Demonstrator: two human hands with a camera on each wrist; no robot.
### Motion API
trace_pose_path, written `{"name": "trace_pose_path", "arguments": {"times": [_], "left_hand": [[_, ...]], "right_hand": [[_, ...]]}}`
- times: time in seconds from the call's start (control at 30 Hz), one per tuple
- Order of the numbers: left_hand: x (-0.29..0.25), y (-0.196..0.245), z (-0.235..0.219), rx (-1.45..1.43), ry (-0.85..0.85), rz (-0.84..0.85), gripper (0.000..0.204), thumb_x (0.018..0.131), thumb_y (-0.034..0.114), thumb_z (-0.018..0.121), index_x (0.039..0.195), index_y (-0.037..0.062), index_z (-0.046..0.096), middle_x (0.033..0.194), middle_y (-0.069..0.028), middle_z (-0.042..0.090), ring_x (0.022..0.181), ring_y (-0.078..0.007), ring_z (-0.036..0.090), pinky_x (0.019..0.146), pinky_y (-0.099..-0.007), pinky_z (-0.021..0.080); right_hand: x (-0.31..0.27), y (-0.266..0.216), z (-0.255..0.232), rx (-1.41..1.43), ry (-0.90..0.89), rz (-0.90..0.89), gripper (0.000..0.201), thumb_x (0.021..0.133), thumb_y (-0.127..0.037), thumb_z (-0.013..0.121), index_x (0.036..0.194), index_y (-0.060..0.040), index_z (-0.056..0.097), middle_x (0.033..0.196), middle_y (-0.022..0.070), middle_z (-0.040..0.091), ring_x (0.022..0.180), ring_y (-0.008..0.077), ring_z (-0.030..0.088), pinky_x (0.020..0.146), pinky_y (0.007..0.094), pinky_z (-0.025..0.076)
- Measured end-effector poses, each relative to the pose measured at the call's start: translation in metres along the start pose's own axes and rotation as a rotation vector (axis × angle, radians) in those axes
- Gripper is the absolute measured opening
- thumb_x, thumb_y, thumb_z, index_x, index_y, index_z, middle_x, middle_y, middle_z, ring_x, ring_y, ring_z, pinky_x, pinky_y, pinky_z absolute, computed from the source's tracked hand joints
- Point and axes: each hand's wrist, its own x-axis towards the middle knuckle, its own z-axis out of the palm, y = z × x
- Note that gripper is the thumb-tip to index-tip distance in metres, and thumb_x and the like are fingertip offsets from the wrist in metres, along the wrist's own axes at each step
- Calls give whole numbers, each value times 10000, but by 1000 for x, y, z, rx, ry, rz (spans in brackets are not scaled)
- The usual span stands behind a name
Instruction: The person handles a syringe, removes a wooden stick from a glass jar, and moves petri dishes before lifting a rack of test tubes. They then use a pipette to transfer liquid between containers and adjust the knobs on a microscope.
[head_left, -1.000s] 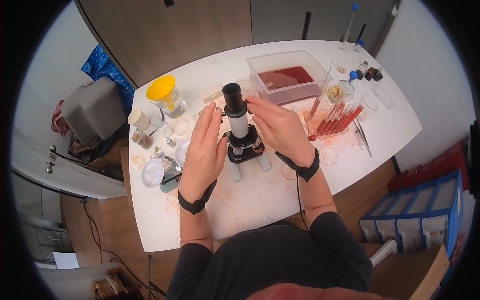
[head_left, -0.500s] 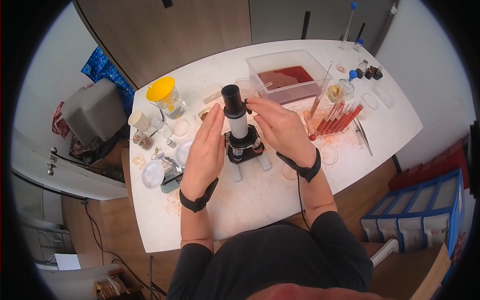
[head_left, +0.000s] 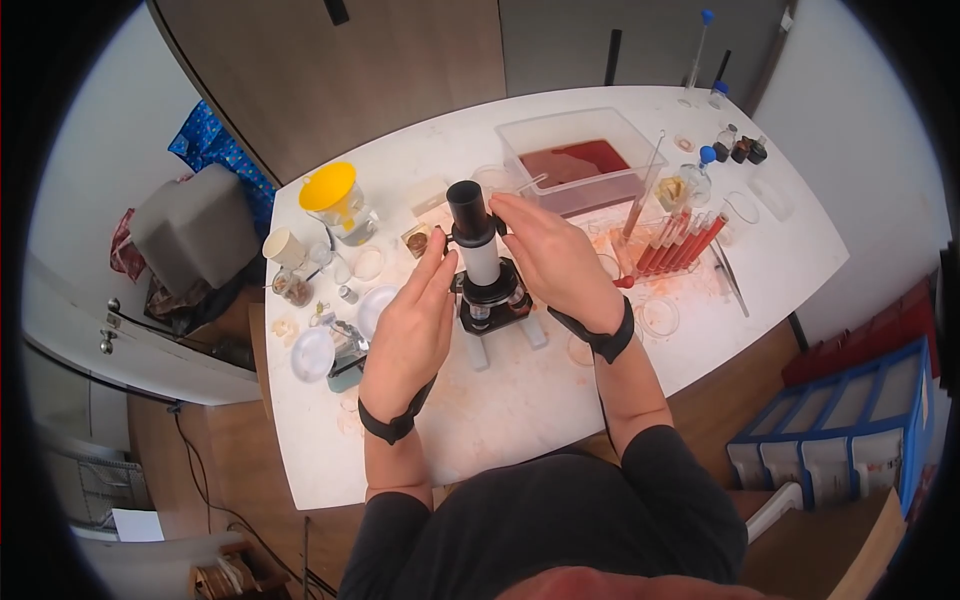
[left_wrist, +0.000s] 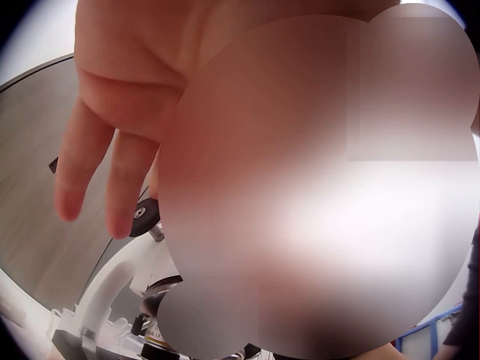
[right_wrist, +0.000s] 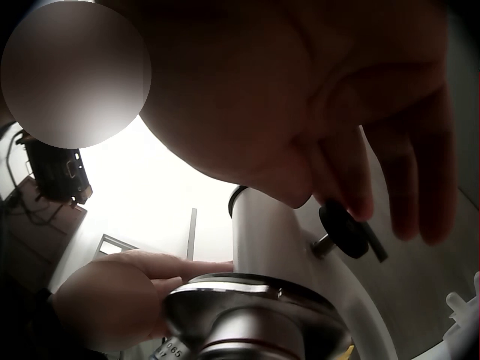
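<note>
A microscope [head_left: 480, 262] with a black eyepiece tube and white body stands upright on the white table. My left hand [head_left: 408, 330] is at its left side, fingers straight, fingertips right at the black focus knob [left_wrist: 145, 217]; a blurred patch covers part of this hand in the left wrist view. At the right side, my right hand [head_left: 562, 262] holds the other focus knob [right_wrist: 343, 229] with its fingertips, the thumb close beside. The objectives [right_wrist: 251, 334] hang below the black nosepiece in the right wrist view.
Red-filled test tubes [head_left: 682, 245] lean in a rack on the right. Behind it stands a clear tub [head_left: 512, 130] of red liquid. A yellow funnel [head_left: 328, 187] sits on a glass vessel at left, near a balance with white pans [head_left: 313, 356]. Tweezers [head_left: 730, 280] lie far right.
The head view has tilted slightly. My left fingers have spread a little at their knob, and my right hand has turned slightly at its own. The microscope stays in place.
</note>
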Motion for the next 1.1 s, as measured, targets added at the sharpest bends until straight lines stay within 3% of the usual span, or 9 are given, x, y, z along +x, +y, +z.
{"name": "trace_pose_path", "arguments": {"times": [0.13,0.23,0.47,0.57,1.1], "left_hand": [[0,0,-1,11,5,4,421,869,-35,530,1285,27,554,1478,-152,413,1231,-355,527,962,-371,475],[1,-1,-1,48,49,87,353,831,-44,588,1183,-59,567,1447,-192,431,1131,-363,588,878,-380,523],[1,1,-3,22,22,55,307,846,-27,579,1151,-62,577,1458,-176,423,1119,-364,589,882,-378,513],[1,3,-5,-11,-15,-10,314,870,-16,552,1181,-48,585,1475,-154,415,1194,-356,554,937,-363,490],[1,2,-3,-1,-16,-19,296,872,-10,555,1163,-51,598,1480,-148,412,1159,-359,581,912,-364,505]], "right_hand": [[-2,3,2,-41,21,-46,347,856,-19,588,1197,37,565,1221,187,600,1044,349,609,867,402,504],[-2,1,2,-48,23,-44,343,852,-14,589,1190,38,564,1212,179,603,1016,347,619,841,399,512],[-1,-3,0,-72,1,-44,364,840,-8,602,1196,32,537,1190,169,606,944,347,638,772,394,525],[-1,-6,-1,-43,-37,44,394,852,-15,610,1242,-25,550,1229,157,608,1052,340,618,857,382,527],[-2,-9,-2,-68,-69,62,409,869,-38,596,1273,-29,531,1254,161,595,1081,345,608,866,390,529]]}}
